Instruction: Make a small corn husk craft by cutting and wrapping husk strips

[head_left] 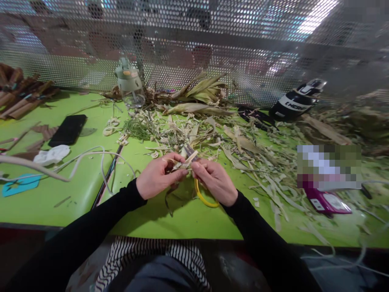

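Note:
My left hand is closed, thumb and fingers pinching a pale strip of dried husk. Close against it, my right hand grips scissors with a yellow handle; their grey blades point away from me beside the strip. A thin dark strip hangs below the left hand. Just beyond both hands lies a heap of husk scraps, with green curled fibres at its left side. How far the blades are apart is hard to make out.
A perforated metal screen stands behind the green table. On the left are a black phone, white cables and a clear bottle. To the right are a black bottle and a magenta device. Whole husks lie at the back.

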A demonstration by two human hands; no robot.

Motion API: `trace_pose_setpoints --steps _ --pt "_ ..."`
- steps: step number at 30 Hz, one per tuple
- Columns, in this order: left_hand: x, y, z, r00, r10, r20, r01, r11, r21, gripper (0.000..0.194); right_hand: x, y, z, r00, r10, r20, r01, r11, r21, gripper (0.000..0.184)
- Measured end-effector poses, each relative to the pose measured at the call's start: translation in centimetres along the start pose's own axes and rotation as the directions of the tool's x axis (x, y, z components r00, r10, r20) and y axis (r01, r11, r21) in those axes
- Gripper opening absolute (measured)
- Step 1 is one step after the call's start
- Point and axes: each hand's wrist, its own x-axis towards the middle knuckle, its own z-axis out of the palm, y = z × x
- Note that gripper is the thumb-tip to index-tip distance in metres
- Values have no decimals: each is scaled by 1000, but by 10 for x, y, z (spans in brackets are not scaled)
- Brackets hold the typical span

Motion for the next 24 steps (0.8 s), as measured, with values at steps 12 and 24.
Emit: trace_pose_setpoints --steps 12,24 --pt "0 6 -4 992 -25 127 25 1000 5 25 0 0 -14 990 -129 -57 130 991 24 22" --pt "-1 -9 9 985 14 174 -47 981 186 28 -2 -5 -5 987 -148 -67 141 985 -101 22"
